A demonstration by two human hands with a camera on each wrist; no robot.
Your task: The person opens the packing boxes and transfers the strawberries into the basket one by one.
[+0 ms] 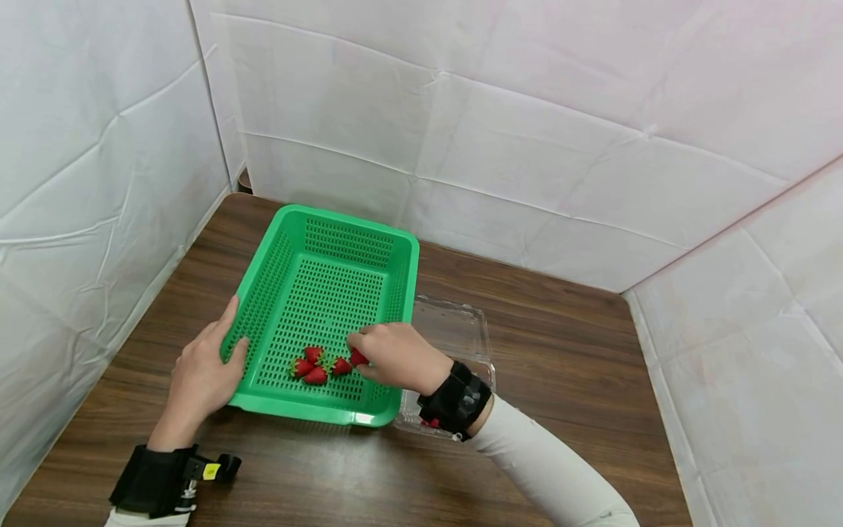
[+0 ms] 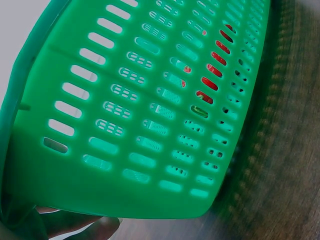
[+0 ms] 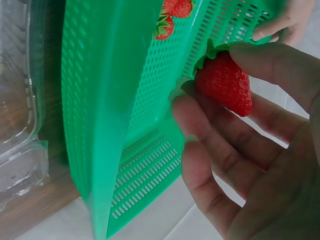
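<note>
A green slotted basket (image 1: 329,285) stands on the wooden table (image 1: 566,351). Three strawberries (image 1: 315,364) lie together near its front wall. My right hand (image 1: 369,350) reaches inside the basket and pinches one more strawberry (image 1: 358,358) beside them. In the right wrist view this strawberry (image 3: 225,82) sits between thumb and fingers, low over the basket floor (image 3: 150,125). My left hand (image 1: 214,359) holds the basket's left rim, thumb inside and fingers outside. In the left wrist view the basket wall (image 2: 130,125) fills the frame, with red showing through its slots.
A clear plastic clamshell box (image 1: 454,329) lies open against the basket's right side, partly under my right wrist; it also shows in the right wrist view (image 3: 17,100). White sheet walls (image 1: 527,146) close in the table at the back and both sides.
</note>
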